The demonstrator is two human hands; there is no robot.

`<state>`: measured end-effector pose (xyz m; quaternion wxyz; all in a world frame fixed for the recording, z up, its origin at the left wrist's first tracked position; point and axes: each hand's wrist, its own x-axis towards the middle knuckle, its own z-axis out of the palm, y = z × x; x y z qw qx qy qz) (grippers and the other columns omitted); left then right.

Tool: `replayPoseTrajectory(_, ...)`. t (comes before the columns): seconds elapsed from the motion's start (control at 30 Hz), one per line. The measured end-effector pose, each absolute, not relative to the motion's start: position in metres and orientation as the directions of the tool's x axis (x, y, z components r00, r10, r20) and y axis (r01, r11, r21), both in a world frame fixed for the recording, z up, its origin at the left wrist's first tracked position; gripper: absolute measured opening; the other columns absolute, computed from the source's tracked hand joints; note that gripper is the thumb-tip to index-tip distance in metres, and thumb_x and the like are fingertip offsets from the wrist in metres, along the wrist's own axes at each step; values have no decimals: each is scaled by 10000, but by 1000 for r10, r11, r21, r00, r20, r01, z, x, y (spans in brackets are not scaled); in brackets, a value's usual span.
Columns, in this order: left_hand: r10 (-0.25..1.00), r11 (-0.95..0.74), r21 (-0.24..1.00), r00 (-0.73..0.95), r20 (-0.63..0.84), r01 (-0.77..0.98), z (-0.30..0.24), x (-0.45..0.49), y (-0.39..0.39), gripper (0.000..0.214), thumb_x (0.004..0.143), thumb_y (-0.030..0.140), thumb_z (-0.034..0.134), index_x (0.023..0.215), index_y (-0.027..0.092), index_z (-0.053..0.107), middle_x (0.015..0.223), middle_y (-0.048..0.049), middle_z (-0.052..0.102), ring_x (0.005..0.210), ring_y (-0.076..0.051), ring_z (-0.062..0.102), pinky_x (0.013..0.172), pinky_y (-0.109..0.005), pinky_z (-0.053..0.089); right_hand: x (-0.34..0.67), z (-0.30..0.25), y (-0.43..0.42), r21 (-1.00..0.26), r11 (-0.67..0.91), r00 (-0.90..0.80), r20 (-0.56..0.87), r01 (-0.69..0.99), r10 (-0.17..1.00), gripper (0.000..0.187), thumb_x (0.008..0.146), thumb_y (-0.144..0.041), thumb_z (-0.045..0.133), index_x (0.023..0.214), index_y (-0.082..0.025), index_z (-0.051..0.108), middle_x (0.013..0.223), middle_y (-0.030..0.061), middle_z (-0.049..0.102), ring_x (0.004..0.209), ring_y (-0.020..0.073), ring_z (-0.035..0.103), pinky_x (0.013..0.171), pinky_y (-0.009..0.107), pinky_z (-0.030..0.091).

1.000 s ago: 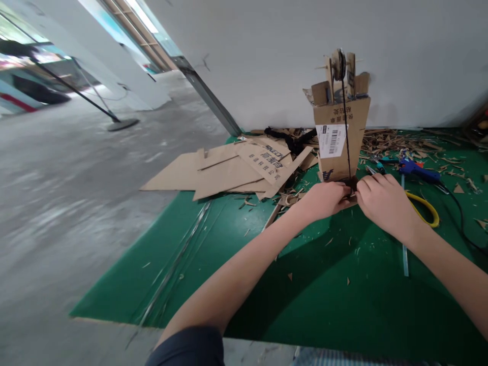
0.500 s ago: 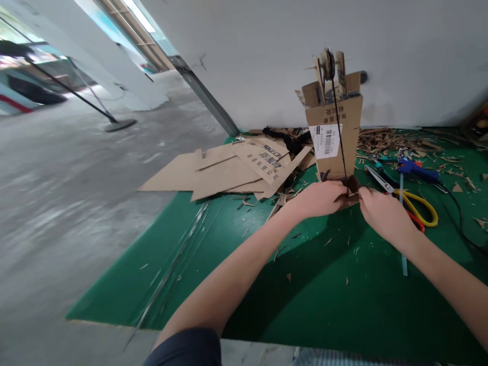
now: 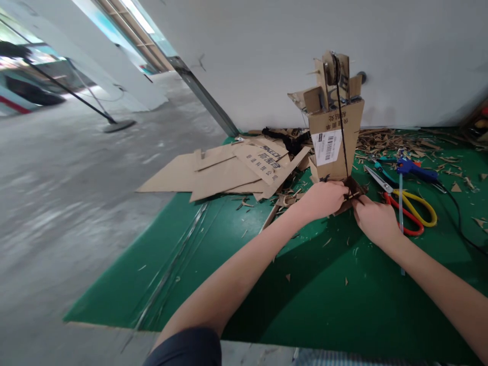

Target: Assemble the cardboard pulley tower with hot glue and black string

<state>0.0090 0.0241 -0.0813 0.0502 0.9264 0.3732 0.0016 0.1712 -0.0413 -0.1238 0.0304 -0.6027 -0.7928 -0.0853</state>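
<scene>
A cardboard tower (image 3: pixel 333 119) stands upright, tilted a little, with a white barcode label on its front and a pulley wheel (image 3: pixel 331 70) between cardboard uprights on top. Over the wheel runs a black string (image 3: pixel 343 133), dropping to a small open cardboard box (image 3: pixel 344 207) at the tower's foot. My left hand (image 3: pixel 327 199) is closed at the box's left side, close to the string's lower end. With closed fingers, my right hand (image 3: pixel 375 217) grips the box's near right edge. A short thin stick shows between the hands; fingertips partly hide it and the box.
Scissors (image 3: pixel 416 207) with red and yellow handles lie right of my hands, by a blue glue gun (image 3: pixel 417 169) with a long glue stick and cord. Flat cardboard sheets (image 3: pixel 224 175) are piled left. Cardboard scraps (image 3: pixel 389 145) litter the green table (image 3: pixel 305 305) along the wall (image 3: pixel 267 61).
The tower has turned and tilted slightly, its top shifting right and a little down. My right hand has moved slightly left and down, revealing more of the red scissor handle.
</scene>
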Motion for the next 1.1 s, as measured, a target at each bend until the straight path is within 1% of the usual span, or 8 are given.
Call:
replayPoseTrajectory(0.1, 706, -702, 77, 706, -50, 708, -79, 11, 22, 320, 941, 198, 354, 1023, 168, 661, 1098, -84, 701, 1007, -213, 669, 830, -340, 540, 170, -121, -40, 75, 236, -244, 124, 969, 962, 314, 966, -220, 359, 1059, -205, 659, 1068, 102, 692, 674, 146, 661, 509, 261, 279)
replayPoseTrajectory(0.27, 693, -717, 14, 715, -94, 697, -70, 12, 16, 315, 935, 208, 354, 990, 164, 661, 1068, -88, 708, 934, -226, 685, 723, -319, 539, 166, -115, -42, 97, 226, -236, 106, 969, 966, 345, 961, -208, 343, 1127, -218, 646, 1083, 111, 687, 632, 153, 662, 511, 268, 298)
replayPoseTrajectory(0.43, 690, -721, -23, 715, -117, 692, -66, 13, 14, 287, 920, 172, 376, 946, 162, 662, 1023, -90, 722, 903, -224, 689, 713, -319, 531, 169, -118, -44, 110, 239, -252, 128, 965, 959, 336, 946, -206, 377, 1156, -236, 636, 1064, 91, 699, 586, 154, 648, 484, 281, 256)
replayPoseTrajectory(0.6, 683, -727, -2, 722, -111, 687, -68, 10, 16, 256, 904, 140, 401, 930, 167, 654, 996, -90, 721, 890, -212, 686, 725, -309, 523, 174, -124, -43, 82, 223, -237, 234, 971, 943, 270, 943, -195, 399, 1065, -187, 640, 774, 58, 709, 567, 156, 624, 490, 294, 191)
replayPoseTrajectory(0.67, 679, -730, 5, 725, -118, 684, -68, 9, 16, 245, 890, 127, 408, 916, 167, 649, 970, -88, 720, 868, -214, 686, 718, -312, 522, 174, -126, -42, 81, 233, -247, 281, 969, 927, 237, 934, -183, 416, 1032, -166, 631, 701, 51, 695, 532, 143, 597, 492, 296, 166)
replayPoseTrajectory(0.9, 696, -706, 27, 700, -159, 708, -67, 9, 15, 223, 874, 138, 420, 873, 158, 642, 911, -106, 717, 860, -253, 690, 721, -347, 524, 173, -131, -37, 125, 317, -340, 413, 940, 845, 193, 912, -145, 448, 995, -151, 622, 700, 46, 690, 523, 122, 560, 513, 304, 150)
replayPoseTrajectory(1.0, 693, -701, 57, 698, -177, 711, -66, 8, 16, 216, 868, 129, 425, 851, 161, 639, 899, -106, 715, 854, -255, 689, 714, -345, 513, 173, -131, -36, 138, 336, -361, 451, 932, 816, 193, 908, -136, 455, 994, -151, 627, 691, 37, 684, 519, 115, 541, 518, 303, 155)
replayPoseTrajectory(1.1, 683, -706, 84, 707, -185, 704, -65, 5, 17, 207, 858, 130, 436, 824, 168, 636, 871, -92, 712, 828, -240, 679, 684, -320, 490, 174, -129, -36, 189, 375, -418, 496, 908, 761, 192, 924, -128, 449, 957, -158, 635, 648, 13, 648, 523, 111, 525, 525, 302, 167)
